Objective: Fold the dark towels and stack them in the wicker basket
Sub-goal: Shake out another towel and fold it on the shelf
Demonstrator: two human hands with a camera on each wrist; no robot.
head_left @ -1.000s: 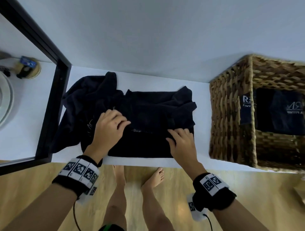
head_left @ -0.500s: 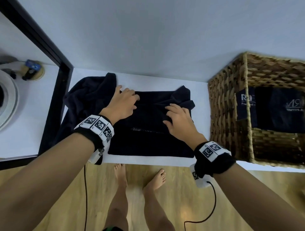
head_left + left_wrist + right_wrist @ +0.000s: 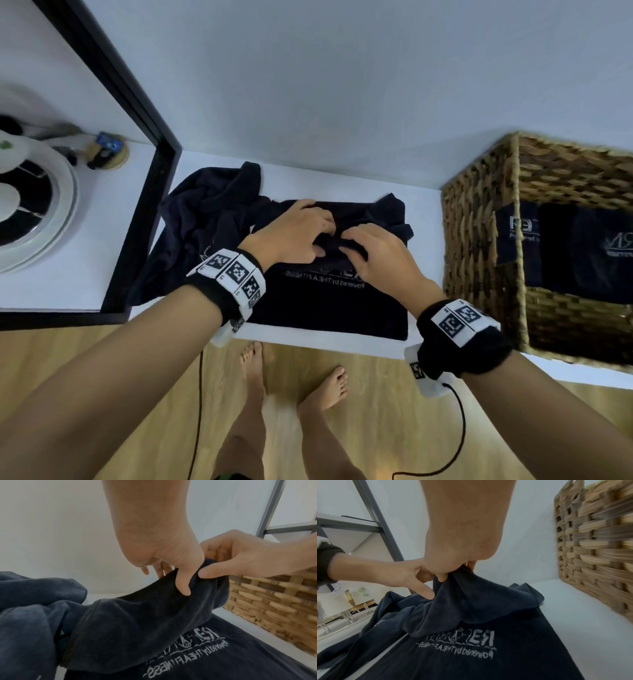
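Note:
A dark towel (image 3: 329, 308) with white lettering lies flat on the white shelf (image 3: 424, 219). Its far part is bunched into a raised ridge (image 3: 197, 588) (image 3: 471, 599). My left hand (image 3: 322, 236) and right hand (image 3: 349, 245) meet over that ridge, and each pinches the cloth between thumb and fingers. In the wrist views the thumbs (image 3: 183, 586) (image 3: 441, 577) press into the lifted fold. A second dark towel (image 3: 205, 233) lies crumpled to the left. The wicker basket (image 3: 479, 246) stands at the right with folded dark towels (image 3: 582, 253) inside.
A black frame post (image 3: 144, 212) borders the shelf on the left. Beyond it stand a white fan (image 3: 34, 212) and a small round object (image 3: 109, 154). The wall runs close behind the towels. Below are the wooden floor (image 3: 137, 394), my bare feet and the wrist cables.
Both hands went from the towel's near part to its far edge, then came together at the middle and pinched up a ridge of cloth. More white lettering now shows.

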